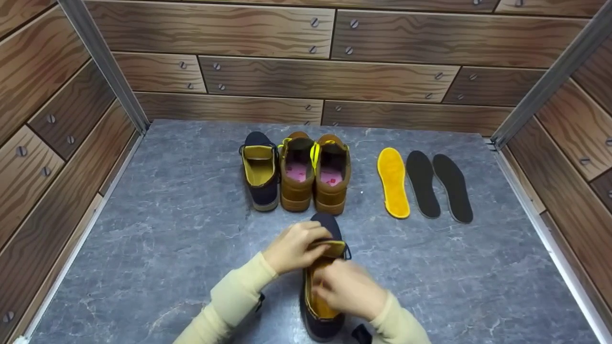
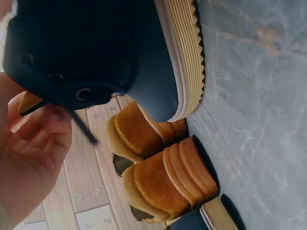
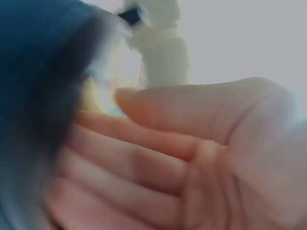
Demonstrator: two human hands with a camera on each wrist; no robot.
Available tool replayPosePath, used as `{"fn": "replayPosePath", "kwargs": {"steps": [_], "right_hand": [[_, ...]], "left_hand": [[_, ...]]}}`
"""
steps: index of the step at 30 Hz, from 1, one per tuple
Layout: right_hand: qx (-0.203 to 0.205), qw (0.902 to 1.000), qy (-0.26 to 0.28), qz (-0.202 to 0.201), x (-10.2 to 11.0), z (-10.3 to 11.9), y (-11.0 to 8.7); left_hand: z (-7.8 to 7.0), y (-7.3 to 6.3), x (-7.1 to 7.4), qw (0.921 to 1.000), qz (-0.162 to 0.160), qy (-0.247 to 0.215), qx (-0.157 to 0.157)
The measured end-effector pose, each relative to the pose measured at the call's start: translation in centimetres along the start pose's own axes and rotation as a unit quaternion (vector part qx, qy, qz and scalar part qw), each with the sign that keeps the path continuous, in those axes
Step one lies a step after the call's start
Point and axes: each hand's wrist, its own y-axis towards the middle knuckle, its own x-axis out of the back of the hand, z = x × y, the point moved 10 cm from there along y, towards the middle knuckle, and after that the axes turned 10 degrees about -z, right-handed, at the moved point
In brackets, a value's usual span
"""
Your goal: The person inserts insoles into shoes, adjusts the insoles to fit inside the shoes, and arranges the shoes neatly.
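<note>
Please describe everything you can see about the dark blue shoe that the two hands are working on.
The dark blue shoe stands on the grey marbled floor, in front of the row of three shoes, toe pointing away from the person. Its upper looks like dark navy fabric, with metal eyelets, a dark lace and a ribbed tan sole. The lining and tongue are mustard yellow. The left hand grips the tongue and pulls it up; the right hand reaches into the opening, fingers straight. What lies inside is hidden.
</note>
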Motion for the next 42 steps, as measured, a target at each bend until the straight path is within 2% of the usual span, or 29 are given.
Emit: {"fn": "replayPosePath", "kwargs": {"steps": [3,5,7,9,11,12,14,16,18,21,24,27,32,37,42], "right_hand": [[-0.032,0.9917,-0.041,-0.117,3.6,-1.0,0.0],[-0.078,0.9822,-0.069,-0.157,4.8,-2.4,-0.3],[-0.108,0.9776,-0.096,-0.153,4.5,-3.7,-0.7],[-0.13,0.9794,-0.102,-0.117,3.0,-4.9,-1.0],[-0.132,0.9817,-0.099,-0.096,1.6,-5.4,-1.3],[-0.131,0.9826,-0.095,-0.092,1.0,-5.5,-1.4],[-0.128,0.9825,-0.09,-0.101,0.3,-5.5,-1.6],[-0.12,0.98,-0.098,-0.125,0.3,-5.3,-1.8],[-0.115,0.9774,-0.103,-0.144,0.4,-5.2,-1.9],[-0.106,0.9768,-0.09,-0.163,0.8,-4.9,-2.0],[-0.092,0.9795,-0.061,-0.168,1.1,-4.2,-2.1],[-0.071,0.9828,-0.034,-0.167,1.4,-3.0,-1.7],[-0.019,0.9847,-0.022,-0.172,2.0,0.0,0.0],[0.015,0.988,-0.009,-0.154,1.3,3.1,2.5],[0.029,0.9922,-0.009,-0.121,-0.4,5.3,5.4]], "left_hand": [[-0.6,-1.0,0.4,0.9993,-0.026,0.026,0.0],[-1.2,-1.8,0.7,0.996,-0.058,0.067,-0.01],[-1.9,-2.7,0.9,0.9882,-0.094,0.119,-0.016],[-2.4,-3.8,1.0,0.9758,-0.129,0.177,-0.007],[-2.7,-5.0,1.1,0.9613,-0.156,0.225,0.028],[-2.7,-5.7,1.1,0.9555,-0.163,0.24,0.056],[-2.3,-6.9,1.0,0.9496,-0.161,0.242,0.117],[-2.0,-7.7,0.6,0.9505,-0.152,0.215,0.165],[-1.6,-8.0,0.0,0.956,-0.136,0.173,0.194],[-1.6,-8.0,-0.6,0.9631,-0.115,0.129,0.206],[-2.2,-8.1,-0.2,0.9666,-0.113,0.119,0.197],[-3.0,-8.4,1.4,0.9683,-0.129,0.113,0.181],[-3.5,-9.1,4.9,0.9661,-0.152,0.122,0.169],[-3.1,-10.4,8.7,0.9589,-0.17,0.142,0.177],[-1.8,-11.8,11.6,0.9499,-0.186,0.168,0.186]]}}
